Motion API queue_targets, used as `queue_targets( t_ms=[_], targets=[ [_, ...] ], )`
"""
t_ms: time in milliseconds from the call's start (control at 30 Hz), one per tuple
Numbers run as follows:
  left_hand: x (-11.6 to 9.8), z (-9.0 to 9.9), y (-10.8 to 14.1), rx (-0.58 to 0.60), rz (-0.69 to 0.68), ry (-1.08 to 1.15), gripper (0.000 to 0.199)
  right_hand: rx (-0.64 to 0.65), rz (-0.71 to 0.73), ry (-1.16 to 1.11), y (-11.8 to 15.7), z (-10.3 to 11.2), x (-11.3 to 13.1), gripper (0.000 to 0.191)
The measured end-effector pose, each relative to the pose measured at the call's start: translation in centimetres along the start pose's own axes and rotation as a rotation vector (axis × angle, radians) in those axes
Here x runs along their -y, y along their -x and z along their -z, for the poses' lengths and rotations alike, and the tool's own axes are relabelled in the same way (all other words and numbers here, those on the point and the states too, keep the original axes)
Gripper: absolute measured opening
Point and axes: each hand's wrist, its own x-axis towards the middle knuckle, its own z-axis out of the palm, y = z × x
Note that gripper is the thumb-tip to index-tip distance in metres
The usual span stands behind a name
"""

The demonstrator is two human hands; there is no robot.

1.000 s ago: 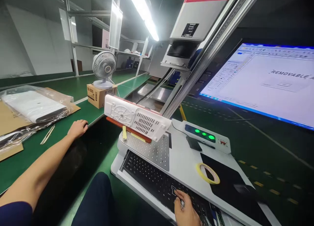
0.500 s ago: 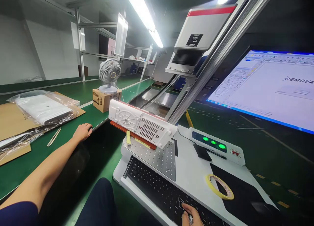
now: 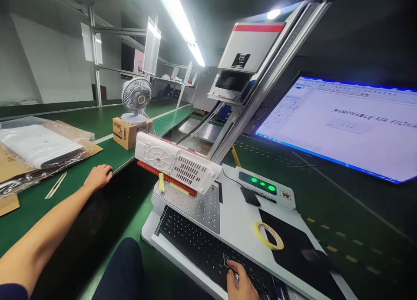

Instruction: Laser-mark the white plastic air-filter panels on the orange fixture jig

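Note:
My left hand (image 3: 97,177) rests at the edge of the green table (image 3: 76,163), its fingers bent down over that edge. My right hand (image 3: 240,281) is over the black keyboard (image 3: 198,239), with thumb and fingers closed around a small shiny object (image 3: 236,277) whose kind I cannot make out. A fingertip is at the keys. Beyond the keyboard, a white slotted plastic housing (image 3: 177,162) stands tilted on an orange-red support (image 3: 166,178), above a perforated metal plate (image 3: 198,209). A yellow-green block (image 3: 161,182) is in front of it.
A marking head (image 3: 249,46) hangs on a slanted column (image 3: 276,70). The monitor (image 3: 345,126) reads "REMOVABLE AIR FILTER". Yellow tape (image 3: 269,236) lies near a control panel (image 3: 266,186) with green lights. A fan (image 3: 137,96) stands on a carton (image 3: 125,134); bagged white parts (image 3: 39,143) lie left.
The view has turned right, so more of the monitor text shows. My right hand stays over the keyboard, and more of it is visible. My left hand remains at the table edge.

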Motion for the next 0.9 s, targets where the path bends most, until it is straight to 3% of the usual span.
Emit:
queue_targets(
  t_ms=[167, 367, 600, 900],
  targets=[
    [0.2, -0.2, -0.1, 0.009, 0.004, -0.018, 0.051, -0.066, 0.004, -0.003, 0.5, -0.1, 0.7, 0.061],
    [0.2, -0.3, -0.2, 0.012, 0.007, -0.005, 0.053, -0.177, 0.102, -0.114, 0.3, -1.0, -0.9, 0.053],
    [0.2, -0.3, -0.2, 0.006, 0.015, -0.020, 0.051, -0.140, 0.041, -0.002, 0.2, -2.0, -1.7, 0.047],
    [0.1, 0.0, -0.1, 0.008, 0.008, -0.014, 0.053, -0.064, 0.008, 0.041, 0.9, -0.8, -0.4, 0.045]
  ],
)
